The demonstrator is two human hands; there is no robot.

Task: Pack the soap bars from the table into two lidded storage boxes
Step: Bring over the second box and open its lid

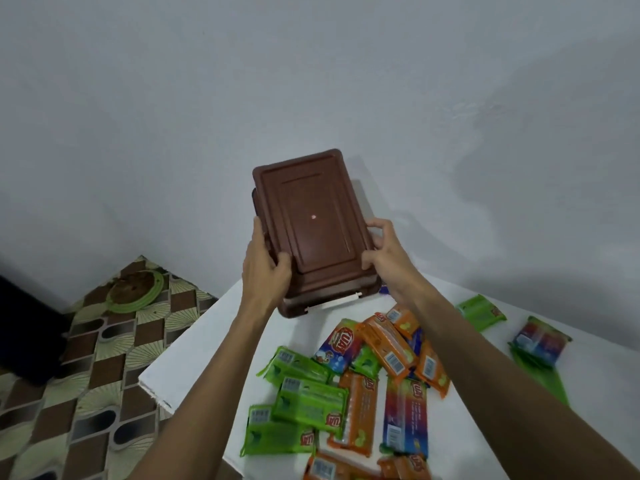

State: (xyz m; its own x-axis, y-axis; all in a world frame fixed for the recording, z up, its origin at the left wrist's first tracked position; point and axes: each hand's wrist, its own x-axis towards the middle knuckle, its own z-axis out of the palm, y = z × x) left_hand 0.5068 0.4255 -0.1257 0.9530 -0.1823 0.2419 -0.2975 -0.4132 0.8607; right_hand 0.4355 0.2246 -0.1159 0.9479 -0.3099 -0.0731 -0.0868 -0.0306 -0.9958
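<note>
At the left of the frame lies a patterned floor with a green-rimmed plate (133, 289) on it, well apart from the work. Moving right, the left hand (265, 268) grips the near left corner of the brown storage box (311, 226), thumb over the lid's edge and fingers wrapped along the side. The box sits in the middle of the frame, held up at the far edge of the white counter (194, 344); whether its base touches the counter cannot be told. The lid (308, 216) is on and seems slightly offset from the base, which shows as a second rim on the left. Its long axis runs from the near edge up and away toward the wall, leaning a little toward the upper left, with the white latch (337, 301) on the short end facing the person. The right hand (384, 251) clasps the near right corner, thumb on the lid, fingers curled around the side.

The step looks like opening the box. To do it well, set the base flat first, free the near latch, then lift the lid evenly with both thumbs so it does not twist or jam.

Below and to the right, the wrapped soap bars (349, 386) lie heaped on the counter in the lower centre, with a few more (540, 339) apart at the right edge; none is packed yet as far as can be seen.
</note>
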